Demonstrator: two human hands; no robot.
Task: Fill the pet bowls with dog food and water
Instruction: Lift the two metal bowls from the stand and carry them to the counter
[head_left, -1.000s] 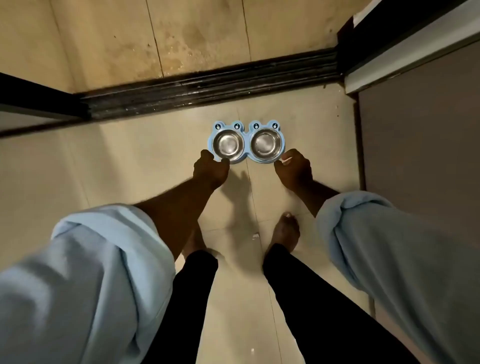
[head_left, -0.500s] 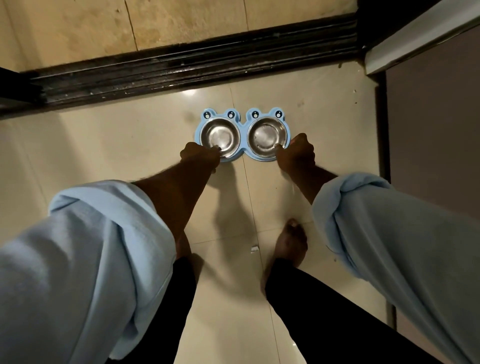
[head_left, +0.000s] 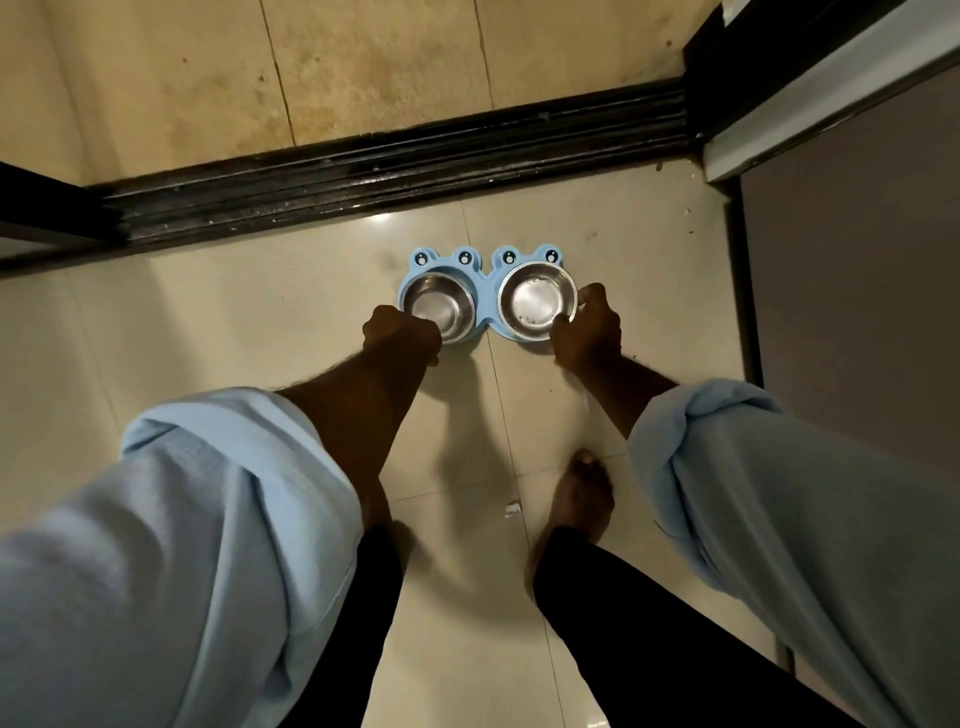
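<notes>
Grip: your left hand (head_left: 402, 335) is curled over the near rim of the left steel bowl (head_left: 440, 305); your right hand (head_left: 589, 330) pinches the near right rim of the right steel bowl (head_left: 537, 300).
Right bowl: it looks tipped, its near edge raised out of the blue holder (head_left: 485, 270); you cannot tell how far.
Left bowl: seated in the holder, nothing visible inside.
Holder: blue, frog-eyed on its far edge, resting on the floor (head_left: 260, 322) just in front of you.
Floor: glossy cream tiles with thin grout lines and a glare spot; one small white scrap (head_left: 512, 510) lies between your bare feet.
Room: a dark sliding-door track (head_left: 395, 171) crosses just beyond the holder, with stained tiles past it; a grey panel (head_left: 852, 291) stands to your right.
Sleeves: pale blue, rolled up your forearms.
</notes>
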